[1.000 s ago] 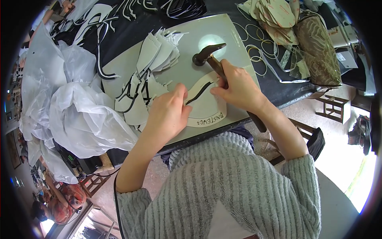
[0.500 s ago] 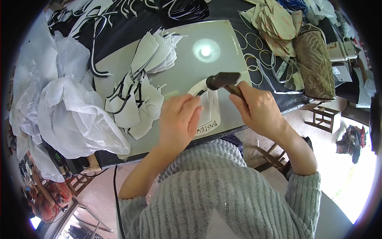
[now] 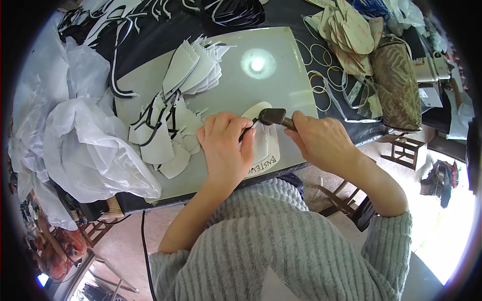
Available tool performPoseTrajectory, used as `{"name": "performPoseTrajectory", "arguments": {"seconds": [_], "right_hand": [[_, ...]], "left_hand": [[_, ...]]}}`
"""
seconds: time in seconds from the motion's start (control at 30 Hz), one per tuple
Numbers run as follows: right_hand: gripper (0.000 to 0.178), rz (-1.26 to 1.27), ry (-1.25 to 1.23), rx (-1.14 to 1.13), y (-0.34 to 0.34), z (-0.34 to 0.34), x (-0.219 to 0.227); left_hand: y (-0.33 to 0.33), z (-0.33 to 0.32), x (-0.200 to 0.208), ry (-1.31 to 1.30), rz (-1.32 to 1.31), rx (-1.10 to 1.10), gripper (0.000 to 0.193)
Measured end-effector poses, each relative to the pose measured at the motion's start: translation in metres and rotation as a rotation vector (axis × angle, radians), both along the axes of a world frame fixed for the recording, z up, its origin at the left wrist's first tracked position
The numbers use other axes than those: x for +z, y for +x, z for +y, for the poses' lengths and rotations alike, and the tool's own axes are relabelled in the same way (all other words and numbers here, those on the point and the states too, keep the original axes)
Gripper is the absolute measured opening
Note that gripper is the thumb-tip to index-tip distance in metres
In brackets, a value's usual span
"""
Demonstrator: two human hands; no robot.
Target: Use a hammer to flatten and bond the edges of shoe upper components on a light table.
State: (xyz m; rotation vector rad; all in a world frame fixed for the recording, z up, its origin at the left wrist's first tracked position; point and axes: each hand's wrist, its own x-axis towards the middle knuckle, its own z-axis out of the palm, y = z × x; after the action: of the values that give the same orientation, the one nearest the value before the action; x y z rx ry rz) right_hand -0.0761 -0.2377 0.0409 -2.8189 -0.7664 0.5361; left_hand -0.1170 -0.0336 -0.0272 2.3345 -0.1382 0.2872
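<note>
My right hand (image 3: 324,138) is closed around the handle of a hammer (image 3: 273,116). The hammer's dark head is down at the curved upper edge of a white cut piece (image 3: 261,146). That piece lies on a cream template (image 3: 272,145) marked with handwriting, near the front edge of a grey board (image 3: 291,90). At the piece's edge, my left hand (image 3: 226,143) pinches a short black strip (image 3: 244,134) between thumb and fingers. Left of this hand lie white pieces with black strips (image 3: 159,135). Behind them is a fanned stack of white pieces (image 3: 193,67).
Crumpled white plastic bags (image 3: 95,145) cover the table's left side. At the back right are a pile of beige cut pieces (image 3: 351,32), loose thin bands (image 3: 321,83) and a patterned brown pouch (image 3: 396,83). More black and white strips (image 3: 118,20) lie at the back left.
The hammer head has come down from above the template to the white piece's edge, and my right hand has lowered slightly. My left fingers stay at the black strip.
</note>
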Motion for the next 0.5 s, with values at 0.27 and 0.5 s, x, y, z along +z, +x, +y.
{"name": "performPoseTrajectory", "arguments": {"seconds": [0.27,0.5], "right_hand": [[0.028,0.027,-0.016,0.069,0.009,0.001,0.018],[0.030,0.059,-0.036,0.101,0.017,-0.009,0.011]], "left_hand": [[0.008,0.004,0.013,0.047,0.042,-0.107,0.017],[-0.004,0.001,-0.003,0.181,-0.174,-0.083,0.024]]}}
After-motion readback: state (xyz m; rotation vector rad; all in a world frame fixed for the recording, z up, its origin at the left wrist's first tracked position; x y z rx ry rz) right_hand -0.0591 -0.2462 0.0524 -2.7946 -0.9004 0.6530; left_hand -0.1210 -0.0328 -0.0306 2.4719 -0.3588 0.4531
